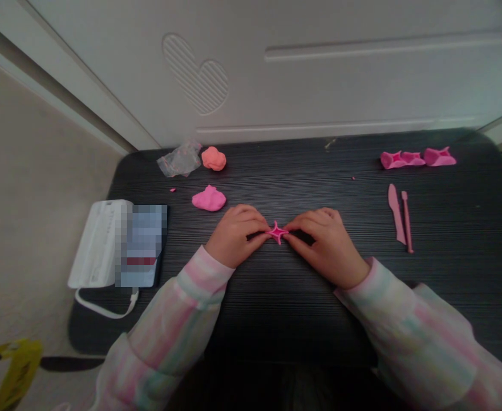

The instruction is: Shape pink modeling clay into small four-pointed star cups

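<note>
Both my hands rest on a dark table point(276, 308) and pinch a small pink star-shaped piece point(277, 232) between them. My left hand point(235, 234) grips its left side with curled fingers. My right hand point(327, 245) grips its right side, thumb and forefinger pressed together. The star lies flat on the tabletop. A lump of pink clay point(209, 198) lies just beyond my left hand, and an orange lump point(214, 158) sits farther back.
A crumpled clear wrapper point(179, 160) lies beside the orange lump. Pink moulds point(417, 158) sit at the back right, with a pink plastic knife point(396, 220) and a stick tool point(407, 221) nearer. A white device with a phone on it point(118, 244) is at the left edge.
</note>
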### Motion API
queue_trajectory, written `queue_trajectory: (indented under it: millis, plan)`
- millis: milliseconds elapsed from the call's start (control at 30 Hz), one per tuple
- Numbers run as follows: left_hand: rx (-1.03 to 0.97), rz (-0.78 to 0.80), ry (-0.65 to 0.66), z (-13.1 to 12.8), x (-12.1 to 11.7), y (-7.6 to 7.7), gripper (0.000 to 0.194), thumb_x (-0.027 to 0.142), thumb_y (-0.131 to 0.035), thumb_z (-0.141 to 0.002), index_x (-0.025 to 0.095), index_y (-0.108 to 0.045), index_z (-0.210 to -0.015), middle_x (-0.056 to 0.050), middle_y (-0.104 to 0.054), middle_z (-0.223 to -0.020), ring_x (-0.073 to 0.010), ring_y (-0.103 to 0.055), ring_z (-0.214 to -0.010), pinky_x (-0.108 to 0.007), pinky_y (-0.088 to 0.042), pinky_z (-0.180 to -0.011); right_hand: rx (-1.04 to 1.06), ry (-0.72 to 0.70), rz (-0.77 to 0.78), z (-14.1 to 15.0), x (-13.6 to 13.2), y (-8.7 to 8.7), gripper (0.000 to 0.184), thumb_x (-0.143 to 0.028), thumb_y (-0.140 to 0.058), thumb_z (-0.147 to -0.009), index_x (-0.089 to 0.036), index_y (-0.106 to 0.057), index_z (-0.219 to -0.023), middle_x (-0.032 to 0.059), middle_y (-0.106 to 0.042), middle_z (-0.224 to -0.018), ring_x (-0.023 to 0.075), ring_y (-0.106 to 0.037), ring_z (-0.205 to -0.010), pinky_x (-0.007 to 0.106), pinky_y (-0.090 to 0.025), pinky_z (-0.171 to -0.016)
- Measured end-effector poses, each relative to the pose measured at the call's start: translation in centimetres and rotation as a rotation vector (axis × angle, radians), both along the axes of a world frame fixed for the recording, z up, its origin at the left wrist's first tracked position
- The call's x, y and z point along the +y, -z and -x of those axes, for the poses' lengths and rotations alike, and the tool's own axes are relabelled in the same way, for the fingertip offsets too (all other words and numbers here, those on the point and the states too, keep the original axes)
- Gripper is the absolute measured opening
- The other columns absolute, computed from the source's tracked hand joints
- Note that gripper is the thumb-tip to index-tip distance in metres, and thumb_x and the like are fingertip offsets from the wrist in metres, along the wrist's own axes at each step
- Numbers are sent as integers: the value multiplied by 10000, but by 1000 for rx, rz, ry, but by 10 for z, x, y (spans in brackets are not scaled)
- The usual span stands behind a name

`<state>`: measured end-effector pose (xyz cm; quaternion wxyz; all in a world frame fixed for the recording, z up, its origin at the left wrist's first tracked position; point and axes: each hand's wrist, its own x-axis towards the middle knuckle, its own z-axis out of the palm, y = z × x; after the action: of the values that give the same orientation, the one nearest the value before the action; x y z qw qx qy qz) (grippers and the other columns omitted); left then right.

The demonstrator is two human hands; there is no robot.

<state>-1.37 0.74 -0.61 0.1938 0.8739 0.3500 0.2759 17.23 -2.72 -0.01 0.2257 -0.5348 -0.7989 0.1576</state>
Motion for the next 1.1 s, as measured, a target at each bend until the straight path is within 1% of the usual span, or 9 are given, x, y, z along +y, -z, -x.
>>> queue_trajectory:
  millis: [233, 433, 533, 633, 733, 900, 1100]
  plan:
    - [-1, -26, -7, -1, -1, 0, 123, 259, -561, -724, 166, -629, -680, -24, -655, -703, -158, -554, -776, -314, -429, -712, 25, 12, 20, 2, 0, 1, 100, -288, -514, -770, -238, -599, -757, -28, -644, -765, 136, -546, -751, 330, -260, -785]
    - [25, -1, -19, -2, -1, -2, 117, 245, -557, -725, 173, -624, -662, -14, -651, -691, -155, -553, -786, -312, -423, -721, 20, 23, 21, 3, 0, 0, 100, -285, -518, -765, -236, -599, -733, -32, -641, -740, 135, -542, -727, 330, -263, -771]
    - [26, 11, -26, -1, 0, 0, 117, 277, -568, -716, 179, -627, -690, -13, -653, -706, -155, -547, -789, -317, -423, -734, 26, 24, 22, 3, 0, 0, 105, -287, -514, -768, -238, -601, -734, -30, -644, -749, 137, -544, -734, 331, -265, -773]
    - [43, 8, -23, 1, 1, 2, 158, 319, -587, -694, 177, -630, -750, -27, -657, -758, -166, -537, -804, -330, -424, -741, 26, 18, 30, 2, 0, 0, 99, -293, -526, -758, -235, -602, -782, -10, -646, -798, 154, -545, -775, 338, -269, -775]
    - [57, 1, -20, 2, 2, 4, 140, 298, -581, -703, 176, -630, -749, -28, -655, -774, -169, -532, -809, -335, -419, -741, 5, 13, 37, 1, 0, 0, 121, -304, -536, -749, -239, -604, -826, -1, -638, -827, 163, -542, -791, 344, -267, -780]
    - [61, 8, -36, 1, 0, 2, 120, 280, -569, -711, 178, -629, -732, -24, -648, -768, -170, -529, -812, -338, -408, -736, -14, 7, 37, 2, 1, 0, 123, -301, -513, -766, -245, -612, -814, -4, -630, -823, 155, -538, -782, 350, -252, -786]
    - [85, 49, -58, -1, -1, 0, 112, 256, -574, -700, 178, -629, -758, -32, -639, -790, -175, -533, -820, -345, -399, -739, -15, 10, 23, 3, 0, 0, 123, -305, -511, -766, -241, -607, -806, -15, -630, -805, 145, -538, -774, 341, -246, -786]
